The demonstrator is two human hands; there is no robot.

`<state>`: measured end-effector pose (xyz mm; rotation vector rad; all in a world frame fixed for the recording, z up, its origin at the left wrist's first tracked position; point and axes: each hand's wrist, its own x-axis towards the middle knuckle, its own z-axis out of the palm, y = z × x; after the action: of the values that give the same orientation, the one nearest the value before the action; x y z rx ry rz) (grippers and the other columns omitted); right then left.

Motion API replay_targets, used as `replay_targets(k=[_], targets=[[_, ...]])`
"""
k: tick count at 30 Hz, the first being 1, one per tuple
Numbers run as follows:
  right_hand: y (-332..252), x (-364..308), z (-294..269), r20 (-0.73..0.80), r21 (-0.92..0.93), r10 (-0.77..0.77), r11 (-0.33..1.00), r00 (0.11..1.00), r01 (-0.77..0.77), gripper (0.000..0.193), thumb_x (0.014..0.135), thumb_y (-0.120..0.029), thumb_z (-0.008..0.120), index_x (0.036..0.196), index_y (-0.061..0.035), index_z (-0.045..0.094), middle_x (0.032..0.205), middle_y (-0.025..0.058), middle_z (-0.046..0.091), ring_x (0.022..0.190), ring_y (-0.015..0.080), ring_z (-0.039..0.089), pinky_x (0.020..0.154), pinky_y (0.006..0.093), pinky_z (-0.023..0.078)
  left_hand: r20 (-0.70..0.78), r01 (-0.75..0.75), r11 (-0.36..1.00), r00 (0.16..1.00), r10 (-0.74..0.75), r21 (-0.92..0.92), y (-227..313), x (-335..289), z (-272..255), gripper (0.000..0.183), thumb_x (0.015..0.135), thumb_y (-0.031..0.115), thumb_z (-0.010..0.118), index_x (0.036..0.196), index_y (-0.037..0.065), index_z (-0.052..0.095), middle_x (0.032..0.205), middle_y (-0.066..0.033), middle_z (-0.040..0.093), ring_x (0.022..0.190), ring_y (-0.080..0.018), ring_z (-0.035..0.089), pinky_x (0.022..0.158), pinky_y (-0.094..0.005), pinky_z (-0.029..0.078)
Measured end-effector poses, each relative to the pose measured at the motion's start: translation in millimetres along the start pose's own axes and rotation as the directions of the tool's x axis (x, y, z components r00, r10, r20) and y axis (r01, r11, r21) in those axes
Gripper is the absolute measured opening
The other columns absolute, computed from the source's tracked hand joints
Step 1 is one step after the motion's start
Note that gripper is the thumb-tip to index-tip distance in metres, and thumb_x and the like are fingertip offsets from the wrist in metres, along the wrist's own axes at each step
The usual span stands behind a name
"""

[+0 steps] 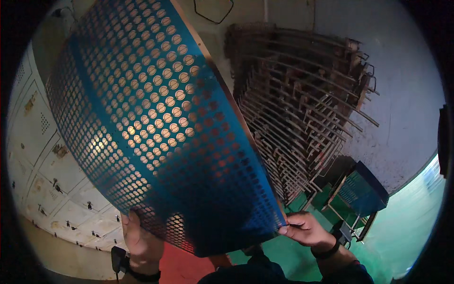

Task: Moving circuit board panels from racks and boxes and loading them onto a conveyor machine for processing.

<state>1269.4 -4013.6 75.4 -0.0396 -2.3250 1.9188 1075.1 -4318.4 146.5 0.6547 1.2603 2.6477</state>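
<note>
At the bottom of the frame I see my two bare hands, left hand (142,241) and right hand (306,229), each with a black wristband, and dark blue clothing.

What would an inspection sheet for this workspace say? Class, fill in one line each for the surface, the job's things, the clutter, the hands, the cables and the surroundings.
Surface: green floor; a red patch at the person's feet.
Job's things: large blue metal sheet full of round holes, held up at a tilt in front of the camera.
Clutter: stack of rusty metal racks leaning at the wall; a smaller stack of blue sheets on a stand.
Hands: left hand grips the sheet's lower edge; right hand pinches its lower right corner. Dark band on each wrist.
Cables: one black cable looped on the wall.
Surroundings: pale lockers on the left; stained white wall behind.
</note>
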Motion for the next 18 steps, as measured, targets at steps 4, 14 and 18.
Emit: replay_targets(k=[4,14,18], targets=[[1.3,0.6,-1.1,0.002,-0.014,-0.02,1.0,1.0,0.02,0.017,0.096,-0.014,0.071,0.108,-0.0022,0.07,0.083,0.0047,0.067,0.076,0.0107,0.061,0.068,0.0279,0.048,0.006,0.004,1.0,1.0,-0.004,0.01,1.1,0.2,-1.4,0.057,0.101,0.031,0.057,0.147,0.005,0.039,0.142,-0.0133,0.052,0.129,-0.0321,0.053,0.108,-0.0492,0.043],[1.2,3.2,-2.6,0.001,-0.001,0.004,1.0,1.0,-0.004,0.017,0.096,-0.014,0.07,0.108,-0.0014,0.069,0.081,0.003,0.066,0.076,0.0084,0.059,0.067,0.0267,0.047,-0.007,-0.008,1.0,1.0,0.008,0.009,2.2,1.5,4.9,0.058,0.099,0.031,0.061,0.146,0.005,0.04,0.141,-0.0131,0.053,0.129,-0.0324,0.053,0.107,-0.0498,0.044],[0.0,2.5,-2.2,0.013,0.014,0.035,0.999,0.999,-0.035,0.017,0.096,-0.014,0.07,0.106,-0.0008,0.069,0.08,0.0012,0.064,0.075,0.0078,0.057,0.067,0.0266,0.047,-0.007,-0.004,1.0,1.0,0.004,-0.012,3.4,0.4,4.2,0.057,0.099,0.03,0.06,0.146,0.005,0.04,0.141,-0.0132,0.053,0.128,-0.0323,0.054,0.107,-0.0496,0.044]])
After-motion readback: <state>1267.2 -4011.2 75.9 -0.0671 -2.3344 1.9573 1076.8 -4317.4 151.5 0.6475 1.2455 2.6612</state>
